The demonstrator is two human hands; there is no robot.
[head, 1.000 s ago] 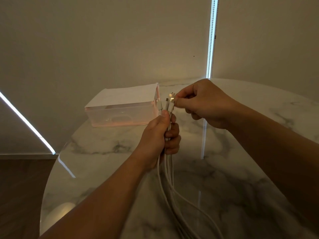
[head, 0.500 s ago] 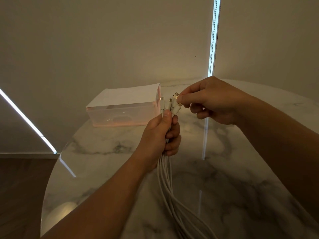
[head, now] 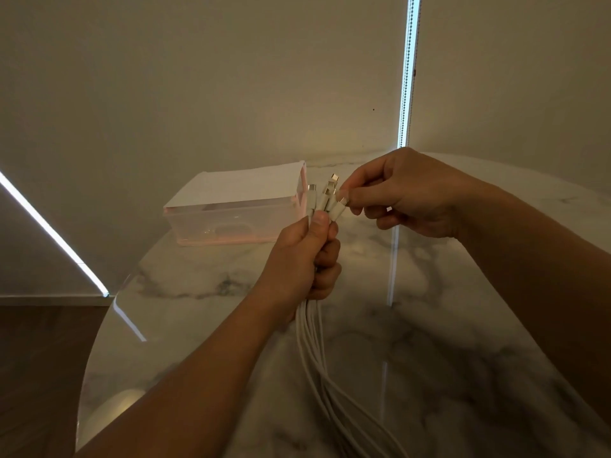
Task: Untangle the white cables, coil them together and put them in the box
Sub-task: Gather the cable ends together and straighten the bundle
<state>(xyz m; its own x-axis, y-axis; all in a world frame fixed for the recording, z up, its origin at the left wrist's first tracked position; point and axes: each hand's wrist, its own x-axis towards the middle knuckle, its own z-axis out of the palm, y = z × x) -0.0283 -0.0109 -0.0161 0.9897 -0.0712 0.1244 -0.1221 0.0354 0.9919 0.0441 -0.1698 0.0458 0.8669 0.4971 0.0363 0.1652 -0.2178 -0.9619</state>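
My left hand is closed around a bundle of several white cables, held upright above the table. Their metal-tipped plugs fan out above my thumb. The strands hang below my fist and trail toward the bottom edge of the view. My right hand pinches the tip of the rightmost plug between thumb and forefinger. The clear box with pinkish edges stands on the table just left of and behind the plugs, a white sheet lying over its top.
A round marble table with a glossy top fills the lower view; its curved edge runs down the left. Beige walls stand close behind, with a bright vertical light strip and a diagonal one. Dark wooden floor shows at lower left.
My right hand has slid slightly right and down, from the plug cluster to the tip of the rightmost plug. The plugs have spread apart more. My left hand keeps its grip.
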